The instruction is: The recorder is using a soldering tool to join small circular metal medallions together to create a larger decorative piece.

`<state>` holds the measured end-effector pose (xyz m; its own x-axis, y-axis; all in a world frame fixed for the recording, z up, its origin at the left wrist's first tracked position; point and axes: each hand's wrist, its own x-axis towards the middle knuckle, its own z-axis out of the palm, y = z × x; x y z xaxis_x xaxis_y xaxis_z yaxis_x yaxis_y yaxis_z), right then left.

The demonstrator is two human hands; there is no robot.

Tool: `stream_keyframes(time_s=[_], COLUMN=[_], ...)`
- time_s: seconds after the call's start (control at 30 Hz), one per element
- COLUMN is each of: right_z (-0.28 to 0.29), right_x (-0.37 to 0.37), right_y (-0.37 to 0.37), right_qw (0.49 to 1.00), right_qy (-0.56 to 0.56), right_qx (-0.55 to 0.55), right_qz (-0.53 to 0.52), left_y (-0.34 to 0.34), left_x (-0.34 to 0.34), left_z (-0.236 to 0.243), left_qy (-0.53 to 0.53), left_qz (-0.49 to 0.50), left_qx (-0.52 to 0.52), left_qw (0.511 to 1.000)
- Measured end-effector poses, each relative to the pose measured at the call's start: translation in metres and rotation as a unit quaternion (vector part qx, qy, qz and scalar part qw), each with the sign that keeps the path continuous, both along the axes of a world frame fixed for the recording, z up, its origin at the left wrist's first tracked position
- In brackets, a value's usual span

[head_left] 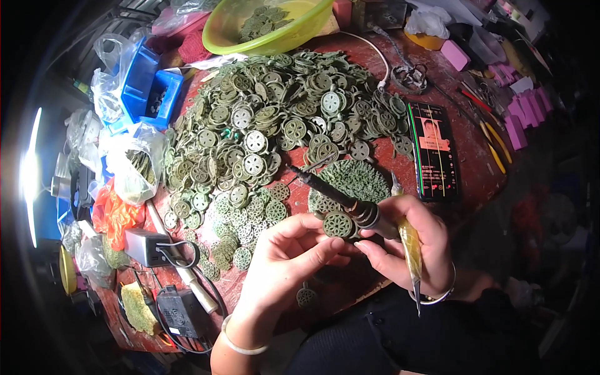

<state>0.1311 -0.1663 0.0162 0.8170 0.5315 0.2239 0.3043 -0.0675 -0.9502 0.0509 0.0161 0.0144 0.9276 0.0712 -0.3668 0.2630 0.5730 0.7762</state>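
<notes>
My left hand [289, 253] pinches a round green openwork pendant [338, 224] between thumb and fingers. Close beside it, my right hand [415, 240] is closed around what looks like a soldering iron [334, 192], its dark tip pointing up and left over the table. The same hand also carries tweezers [410, 250] wrapped in yellow, points down. The right fingertips come near the pendant's edge; whether they touch it I cannot tell. Beyond the hands lies a mound of small green pieces [353, 178]. Left of it, flat openwork discs [240, 219] are spread out.
A large heap of similar pendants [262, 106] covers the red table [472, 169]. Behind it stands a yellow-green basin [219, 34]. A lit phone [435, 153] lies right, near yellow-handled pliers [494, 150]. At left are blue bins [139, 94], a power adapter [181, 312] and cables.
</notes>
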Motion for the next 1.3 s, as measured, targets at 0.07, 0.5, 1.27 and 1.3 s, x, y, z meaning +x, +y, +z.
stream_keyframes(time_s=[0.07, 0.5, 1.27, 1.3], right_z=[-0.001, 0.001, -0.006, -0.004], right_x=[0.000, 0.010, -0.008, -0.009], right_y=[0.001, 0.000, -0.041, -0.045], right_qw=[1.000, 0.994, 0.984, 0.981], right_qy=[0.016, 0.097, -0.099, -0.102], right_qx=[0.012, 0.016, -0.136, -0.157], right_qz=[-0.002, -0.056, -0.056, -0.041], left_y=[0.001, 0.002, 0.003, 0.004], left_x=[-0.001, 0.002, -0.005, -0.004], left_z=[-0.001, 0.016, 0.018, 0.018], left_qy=[0.003, 0.039, -0.238, -0.251], left_qz=[0.001, 0.013, -0.400, -0.416], left_qx=[0.001, 0.045, 0.350, 0.327], left_qw=[1.000, 0.998, 0.813, 0.811])
